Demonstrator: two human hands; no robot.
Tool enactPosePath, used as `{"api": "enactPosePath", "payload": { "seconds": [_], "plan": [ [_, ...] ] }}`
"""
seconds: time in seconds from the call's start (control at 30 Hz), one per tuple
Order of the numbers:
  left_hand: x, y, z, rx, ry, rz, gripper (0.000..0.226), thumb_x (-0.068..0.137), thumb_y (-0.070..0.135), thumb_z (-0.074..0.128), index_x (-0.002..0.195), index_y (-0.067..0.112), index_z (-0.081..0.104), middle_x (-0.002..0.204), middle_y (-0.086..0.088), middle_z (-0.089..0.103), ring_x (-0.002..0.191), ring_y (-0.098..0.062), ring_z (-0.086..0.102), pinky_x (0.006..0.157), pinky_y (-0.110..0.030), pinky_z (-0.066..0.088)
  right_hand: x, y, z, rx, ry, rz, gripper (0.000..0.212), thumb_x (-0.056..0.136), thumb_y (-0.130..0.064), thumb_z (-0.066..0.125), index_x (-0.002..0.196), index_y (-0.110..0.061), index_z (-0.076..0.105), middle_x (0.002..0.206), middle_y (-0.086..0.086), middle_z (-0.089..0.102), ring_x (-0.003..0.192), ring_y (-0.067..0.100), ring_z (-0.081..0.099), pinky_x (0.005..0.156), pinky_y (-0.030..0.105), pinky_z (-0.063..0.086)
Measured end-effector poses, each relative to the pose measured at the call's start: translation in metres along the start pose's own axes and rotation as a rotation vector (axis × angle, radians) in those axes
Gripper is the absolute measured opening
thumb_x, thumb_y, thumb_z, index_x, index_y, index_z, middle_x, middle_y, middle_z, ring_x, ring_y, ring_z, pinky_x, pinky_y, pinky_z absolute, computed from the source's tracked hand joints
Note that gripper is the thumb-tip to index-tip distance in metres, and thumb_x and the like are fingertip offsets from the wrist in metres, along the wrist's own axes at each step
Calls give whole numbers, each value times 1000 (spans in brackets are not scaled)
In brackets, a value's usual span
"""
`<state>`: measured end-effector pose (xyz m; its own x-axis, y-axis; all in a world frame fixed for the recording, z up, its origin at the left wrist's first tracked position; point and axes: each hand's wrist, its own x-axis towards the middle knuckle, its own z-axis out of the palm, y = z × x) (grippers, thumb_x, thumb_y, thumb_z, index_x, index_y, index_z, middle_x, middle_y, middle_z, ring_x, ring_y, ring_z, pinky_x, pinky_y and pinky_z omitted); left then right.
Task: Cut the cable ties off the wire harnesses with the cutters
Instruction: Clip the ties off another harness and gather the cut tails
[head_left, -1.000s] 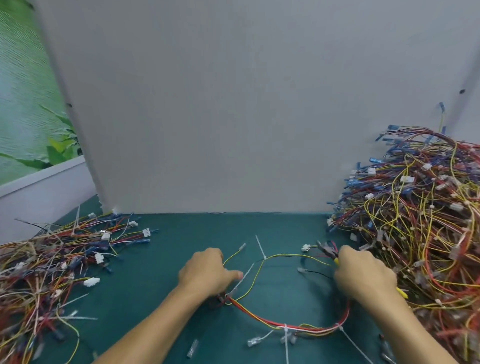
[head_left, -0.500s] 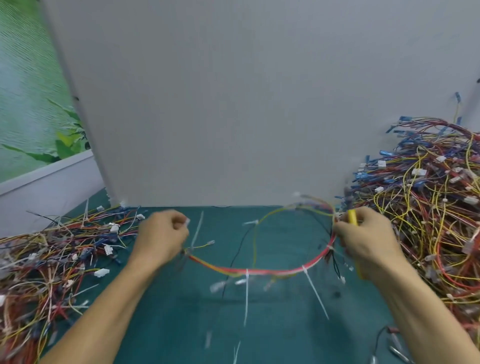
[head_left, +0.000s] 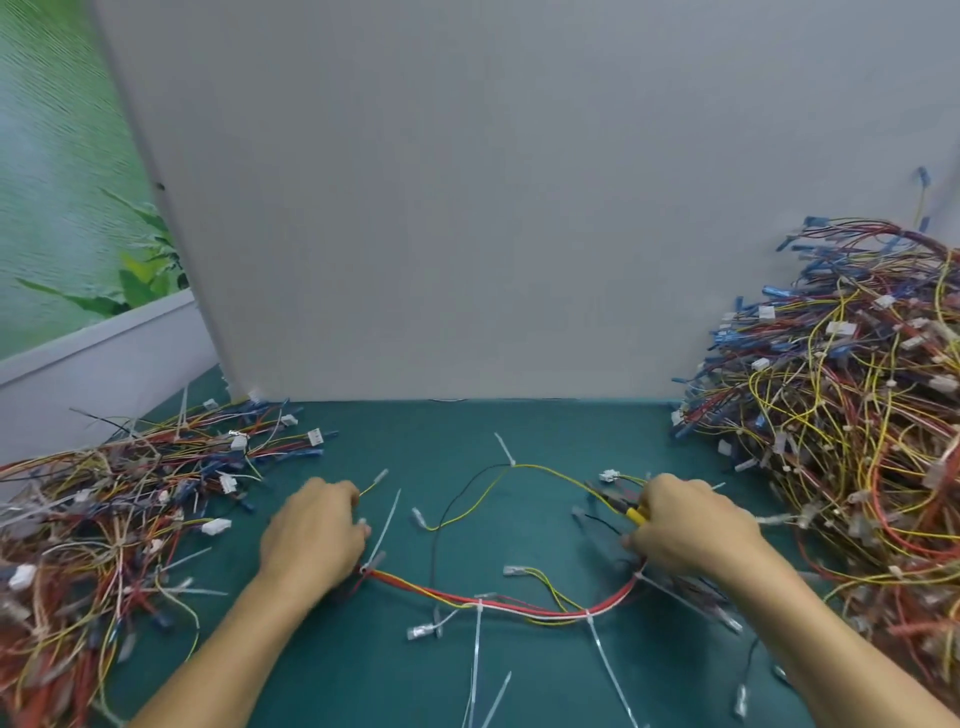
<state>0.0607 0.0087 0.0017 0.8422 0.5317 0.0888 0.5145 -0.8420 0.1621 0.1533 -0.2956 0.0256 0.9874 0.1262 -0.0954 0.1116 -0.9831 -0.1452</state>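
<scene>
Lying in a slack curve on the green worktop (head_left: 467, 431), the red/yellow wire harness (head_left: 519, 609) spans btw the left hand (head_left: 311, 535) and right hand (head_left: 685, 530); white cable ties (head_left: 478, 605) ring it, tails out. The left hand grips its left end, fingers curled. The right hand is clenched round yellow-handled cutters (head_left: 635, 514). Flat wire pile (head_left: 104, 493) far left, taller wire heap (head_left: 857, 415) far right, grey board (head_left: 519, 208) behind.

The flat teal table covering (head_left: 545, 431) is looking matt and smooth. The red and yellow plastic-sheathed wire harness (head_left: 524, 613) is showing a slight sheen, its thin white plastic cable ties (head_left: 475, 644) looking translucent. The yellow-handled cutters (head_left: 615, 501) are showing dull dark metal.
</scene>
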Motion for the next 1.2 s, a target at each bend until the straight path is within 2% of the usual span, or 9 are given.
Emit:
{"api": "enactPosePath", "payload": {
  "seconds": [0.1, 0.2, 0.27, 0.37, 0.47, 0.6, 0.83, 0.97, 1.2],
  "plan": [
    [-16, 17, -3, -52, 280, 291, 21, 87, 26, 65, 107, 21, 69, 108, -1, 61, 102, -25, 58, 86, -38, 47, 0, -6, 6, -42, -102, -50, 20, 74, -32, 59, 87, -22, 48, 94, 4, 52, 84, 28, 52, 71, 30, 39],
    [-27, 42, -2, -263, 162, 554, 14, 91, 33, 60, 94, 28, 72, 88, 14, 64, 89, -7, 60, 79, -28, 50, 1, -8, 7, -30, -138, -73, 21, 74, -31, 61, 78, -19, 45, 86, 1, 52, 81, 26, 52, 71, 29, 42],
    [-23, 62, 6, -376, -161, 502, 19, 92, 38, 56, 96, 26, 70, 72, 19, 64, 72, 5, 61, 64, -10, 45, 2, -6, 3, 5, -174, -87, 20, 71, -28, 62, 74, -13, 50, 79, 1, 54, 81, 26, 59, 70, 28, 46],
    [-6, 93, 11, -806, -499, 182, 39, 94, 41, 56, 120, 11, 59, 96, -2, 65, 64, -15, 65, 49, -24, 48, -3, -1, -8, 20, -226, -127, 17, 71, -20, 59, 81, -7, 63, 79, 6, 65, 75, 24, 63, 59, 24, 44],
    [10, 115, 4, -1140, -454, -69, 73, 90, 51, 57, 144, 9, 32, 114, 1, 50, 83, -19, 66, 56, -30, 52, -14, 5, -26, -21, -290, -184, 10, 69, -15, 56, 74, -9, 63, 67, 5, 61, 60, 19, 54, 52, 23, 37],
    [26, 133, -17, -1482, -257, 132, 69, 92, 37, 61, 146, 10, 27, 126, 9, 52, 96, -14, 66, 68, -31, 57, -27, 9, -46, -51, -399, -219, 9, 67, -19, 60, 71, -13, 66, 56, -2, 60, 48, 12, 54, 50, 21, 41],
    [20, 116, -1, -769, -199, 95, 78, 85, 34, 69, 146, 11, 26, 146, -10, 41, 131, -26, 43, 101, -33, 38, -22, -8, -15, 129, -336, -130, 20, 85, -30, 59, 82, -11, 62, 80, 7, 67, 70, 22, 62, 59, 24, 46],
    [-3, 85, -8, -514, 84, 373, 55, 89, 30, 65, 138, 15, 46, 142, -4, 46, 133, -20, 40, 111, -34, 30, -17, 2, -14, 658, -385, 30, 23, 96, -24, 55, 103, -3, 51, 77, 20, 66, 60, 31, 65, 62, 42, 56],
    [-67, 27, -9, -269, 254, 602, 14, 83, 37, 66, 84, 26, 74, 85, 10, 63, 82, -15, 58, 75, -37, 47, -22, 30, -26, 261, -20, -67, 24, 87, -44, 61, 83, -21, 53, 82, 2, 60, 79, 21, 58, 63, 32, 42]
  ]
}}
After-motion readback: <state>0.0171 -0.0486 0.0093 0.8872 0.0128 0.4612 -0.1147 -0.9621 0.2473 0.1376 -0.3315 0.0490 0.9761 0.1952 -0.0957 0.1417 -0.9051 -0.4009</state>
